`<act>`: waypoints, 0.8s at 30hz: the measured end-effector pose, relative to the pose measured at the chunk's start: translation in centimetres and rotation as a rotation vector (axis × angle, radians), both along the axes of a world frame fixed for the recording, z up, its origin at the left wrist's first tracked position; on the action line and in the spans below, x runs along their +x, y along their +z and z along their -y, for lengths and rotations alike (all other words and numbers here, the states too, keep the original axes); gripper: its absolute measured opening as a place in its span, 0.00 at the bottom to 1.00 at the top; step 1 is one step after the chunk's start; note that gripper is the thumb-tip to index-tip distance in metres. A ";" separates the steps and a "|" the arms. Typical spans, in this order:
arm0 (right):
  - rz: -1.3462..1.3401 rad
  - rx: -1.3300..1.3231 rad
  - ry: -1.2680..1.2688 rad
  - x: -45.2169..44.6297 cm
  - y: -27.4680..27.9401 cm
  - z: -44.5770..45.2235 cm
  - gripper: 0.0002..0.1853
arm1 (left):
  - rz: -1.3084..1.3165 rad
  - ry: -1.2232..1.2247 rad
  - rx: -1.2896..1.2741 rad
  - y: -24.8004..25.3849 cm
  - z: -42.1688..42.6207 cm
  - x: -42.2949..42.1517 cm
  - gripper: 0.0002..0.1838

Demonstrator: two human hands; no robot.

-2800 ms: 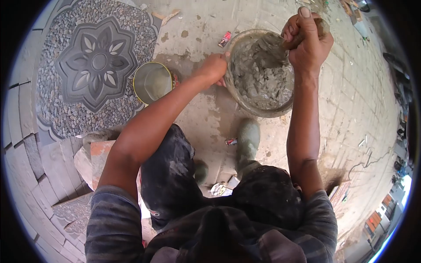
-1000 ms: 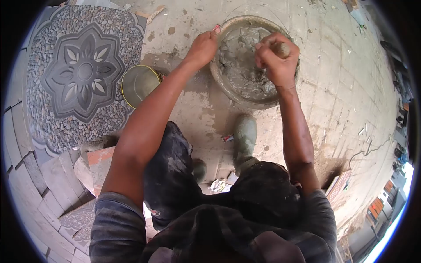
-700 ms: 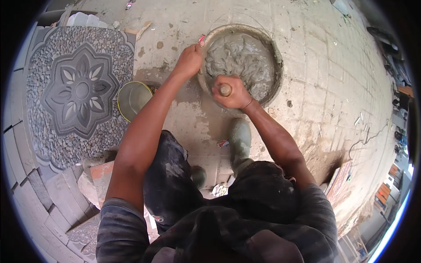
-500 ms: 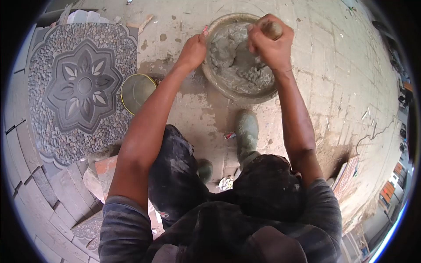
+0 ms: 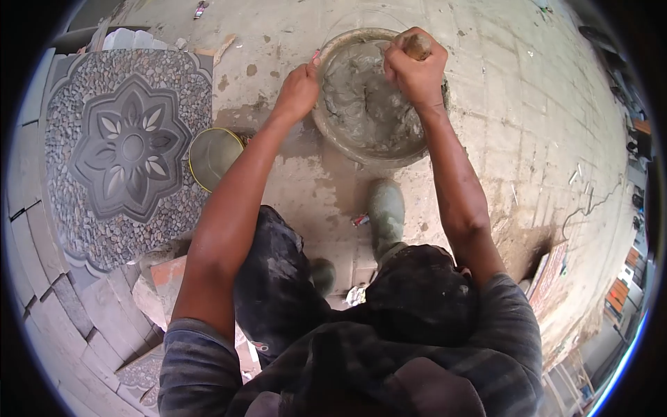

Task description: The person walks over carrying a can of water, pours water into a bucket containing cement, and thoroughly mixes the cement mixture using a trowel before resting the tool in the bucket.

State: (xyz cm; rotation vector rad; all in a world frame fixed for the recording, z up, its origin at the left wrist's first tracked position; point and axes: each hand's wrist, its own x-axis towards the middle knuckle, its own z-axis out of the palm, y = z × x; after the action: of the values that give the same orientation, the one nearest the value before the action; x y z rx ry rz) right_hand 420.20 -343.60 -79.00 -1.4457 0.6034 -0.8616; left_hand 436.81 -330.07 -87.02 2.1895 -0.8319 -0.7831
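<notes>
A round basin (image 5: 332, 133) on the floor holds wet grey mortar (image 5: 372, 104). My right hand (image 5: 419, 68) is wrapped round an upright tool handle (image 5: 417, 47) over the basin's right side; the tool's lower end is hidden by the hand and the mortar. My left hand (image 5: 299, 90) grips the basin's left rim with closed fingers. To the left of the basin stands a small bucket with a yellow rim (image 5: 215, 158), beside my left forearm.
A pebbled slab with a flower relief (image 5: 132, 147) lies at the left. Stacked grey blocks (image 5: 104, 306) fill the lower left. Green boots (image 5: 386, 212) stand below the basin. Small red wrappers (image 5: 360, 219) and a tiled piece (image 5: 549, 278) lie on the floor.
My right hand moved from above the basin's right side down to its near edge, then back up to the right side with the tool. My left hand has stayed on the rim.
</notes>
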 end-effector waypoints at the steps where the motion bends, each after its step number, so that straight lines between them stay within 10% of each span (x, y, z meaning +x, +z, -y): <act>1: 0.034 -0.076 0.049 -0.6 1.3 -0.3 0.08 | 0.016 0.000 0.002 -0.2 -0.2 0.0 0.34; 7: 0.034 -0.228 0.264 -6.1 8.1 -4.1 0.09 | 0.007 0.010 0.050 0.0 0.5 -0.2 0.34; 15: -0.037 0.055 -0.198 -2.3 0.5 -3.2 0.10 | 0.065 -0.014 -0.010 -1.1 0.4 -0.2 0.32; 19: -0.150 -0.231 -0.260 3.6 -5.7 1.3 0.11 | 0.116 0.017 -0.051 -0.5 0.4 -0.5 0.31; 24: 0.166 -0.107 -0.156 1.5 8.0 2.8 0.16 | 0.095 -0.006 -0.052 0.2 0.3 -0.7 0.32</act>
State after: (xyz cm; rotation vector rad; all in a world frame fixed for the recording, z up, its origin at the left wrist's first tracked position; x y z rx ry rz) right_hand 421.66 -346.39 -70.97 -1.4191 0.5566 -1.1401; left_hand 436.16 -330.38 -86.82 2.1929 -0.8961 -0.6563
